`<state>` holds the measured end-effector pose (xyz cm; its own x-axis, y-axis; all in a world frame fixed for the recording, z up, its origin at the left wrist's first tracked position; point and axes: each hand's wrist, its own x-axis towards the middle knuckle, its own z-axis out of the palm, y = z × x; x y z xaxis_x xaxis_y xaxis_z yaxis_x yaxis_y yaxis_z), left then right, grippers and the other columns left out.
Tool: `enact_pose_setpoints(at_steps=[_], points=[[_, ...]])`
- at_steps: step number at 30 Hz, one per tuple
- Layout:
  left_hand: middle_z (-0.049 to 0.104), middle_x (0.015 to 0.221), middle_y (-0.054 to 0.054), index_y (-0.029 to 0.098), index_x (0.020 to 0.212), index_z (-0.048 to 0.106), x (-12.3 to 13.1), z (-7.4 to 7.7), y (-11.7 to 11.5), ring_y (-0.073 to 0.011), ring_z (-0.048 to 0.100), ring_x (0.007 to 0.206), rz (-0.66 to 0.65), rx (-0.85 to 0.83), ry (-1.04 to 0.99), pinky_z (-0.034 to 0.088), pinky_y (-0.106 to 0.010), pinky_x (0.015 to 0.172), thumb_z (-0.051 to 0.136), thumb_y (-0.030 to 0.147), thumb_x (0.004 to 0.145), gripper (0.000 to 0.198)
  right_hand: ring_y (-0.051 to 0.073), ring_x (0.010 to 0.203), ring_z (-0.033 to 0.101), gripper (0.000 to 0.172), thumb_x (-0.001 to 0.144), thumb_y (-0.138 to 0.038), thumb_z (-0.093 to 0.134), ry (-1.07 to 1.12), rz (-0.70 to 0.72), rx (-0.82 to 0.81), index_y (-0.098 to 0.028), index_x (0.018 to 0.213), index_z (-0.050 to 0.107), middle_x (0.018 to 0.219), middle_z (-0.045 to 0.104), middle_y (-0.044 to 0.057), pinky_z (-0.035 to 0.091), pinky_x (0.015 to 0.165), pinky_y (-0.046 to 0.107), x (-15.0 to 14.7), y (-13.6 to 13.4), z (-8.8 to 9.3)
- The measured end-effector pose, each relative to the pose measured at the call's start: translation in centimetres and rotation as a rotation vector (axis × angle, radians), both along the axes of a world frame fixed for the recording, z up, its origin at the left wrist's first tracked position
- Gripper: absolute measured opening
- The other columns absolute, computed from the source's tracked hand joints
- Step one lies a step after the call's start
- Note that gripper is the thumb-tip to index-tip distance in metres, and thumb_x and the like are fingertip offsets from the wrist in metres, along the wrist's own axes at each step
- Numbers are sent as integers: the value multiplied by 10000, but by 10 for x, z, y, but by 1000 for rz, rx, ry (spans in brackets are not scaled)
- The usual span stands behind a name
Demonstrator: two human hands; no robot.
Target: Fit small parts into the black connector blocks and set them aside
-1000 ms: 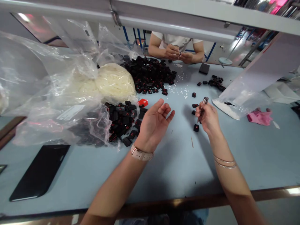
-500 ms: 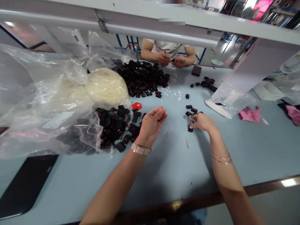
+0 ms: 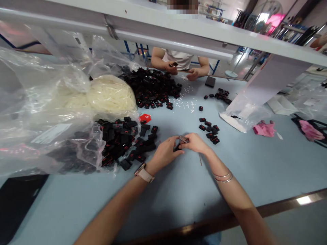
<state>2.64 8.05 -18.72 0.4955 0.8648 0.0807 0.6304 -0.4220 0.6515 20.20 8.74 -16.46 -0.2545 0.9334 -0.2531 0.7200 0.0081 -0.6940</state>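
My left hand (image 3: 165, 151) is closed, with a small black plastic piece (image 3: 176, 147) between thumb and fingers. Meeting it over the middle of the table, my right hand (image 3: 196, 143) grips a small silver metal tool (image 3: 183, 139), whose exact kind I cannot make out. The tool lies over the black piece, partly covered by my fingers. To the right of my hands is a small group of black pieces with red marks (image 3: 209, 129). Left of my left hand, a heap of similar black pieces (image 3: 120, 139) spills from a clear plastic bag (image 3: 76, 132).
Another person's hands (image 3: 192, 74) work across the table beside a big black heap (image 3: 153, 85). White bits (image 3: 182, 102) are scattered midway. A shelf (image 3: 143, 20) crosses above; its upright panel (image 3: 265, 81) stands right. Pink gloves (image 3: 264, 128) lie at right, a black tray (image 3: 20, 200) at left.
My right hand has moved left from the small group of black pieces to my left hand. A black piece now shows between my hands. The person opposite has moved their hands apart.
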Motion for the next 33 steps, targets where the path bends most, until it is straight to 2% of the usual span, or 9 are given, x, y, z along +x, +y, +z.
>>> enact_pose_setpoints(at_steps=[3,6,9,12,15,19,27,30,33], points=[[633,916,-86,164,1039,562,-2,-4,-5,-229,607,806,-30,54,18,469,-332,700,594,213,773,273,82,491,471,121,745,-272,641,152,27,-63,-160,700,650,547,543,-55,360,509,200,-5,6,-10],[644,930,-93,172,1089,554,-8,-10,-8,-250,618,876,-28,71,-7,494,-379,785,580,162,760,330,109,554,546,203,858,-305,544,153,-213,62,-143,792,647,631,612,-1,431,565,224,1,27,-9],[648,1004,-113,165,1100,558,-18,-14,-13,-272,610,972,-56,46,-53,499,-416,856,588,146,753,348,169,780,620,265,888,-362,558,40,-375,248,-121,956,644,870,665,75,498,691,284,12,58,4],[623,1124,-123,176,1107,560,-27,-17,-19,-266,590,1050,-106,33,-112,489,-431,919,566,150,785,323,204,987,603,329,905,-346,558,23,-369,276,-150,1170,558,1159,591,90,524,829,398,19,86,18],[619,1149,-112,184,1108,558,-31,-19,-23,-257,572,1090,-129,48,-132,478,-440,954,534,141,816,297,207,1018,593,349,908,-341,554,8,-348,272,-160,1206,534,1204,564,87,521,853,422,20,104,25],[618,1147,-107,181,1108,555,-30,-22,-23,-249,568,1091,-144,61,-126,475,-442,965,526,111,816,302,208,1013,595,347,907,-344,554,-31,-318,247,-156,1198,540,1196,569,86,521,850,415,18,116,23],[619,1133,-106,183,1096,569,-31,-23,-22,-252,562,1081,-149,74,-164,478,-441,955,524,130,823,282,228,1005,598,319,889,-333,585,-137,-277,189,-139,1141,574,1153,592,94,512,847,407,6,108,4],[621,1130,-100,196,1091,578,-31,-23,-23,-251,565,1079,-144,74,-181,474,-436,957,529,138,821,280,252,942,606,140,872,-232,601,-261,-188,185,-97,889,637,970,643,147,447,851,362,-5,86,-6],[614,1129,-104,199,1094,576,-31,-24,-25,-250,571,1067,-119,75,-196,479,-436,946,538,155,819,281,204,859,595,118,883,-156,554,-330,-40,245,-136,784,617,880,638,121,413,814,303,-14,53,-14]])
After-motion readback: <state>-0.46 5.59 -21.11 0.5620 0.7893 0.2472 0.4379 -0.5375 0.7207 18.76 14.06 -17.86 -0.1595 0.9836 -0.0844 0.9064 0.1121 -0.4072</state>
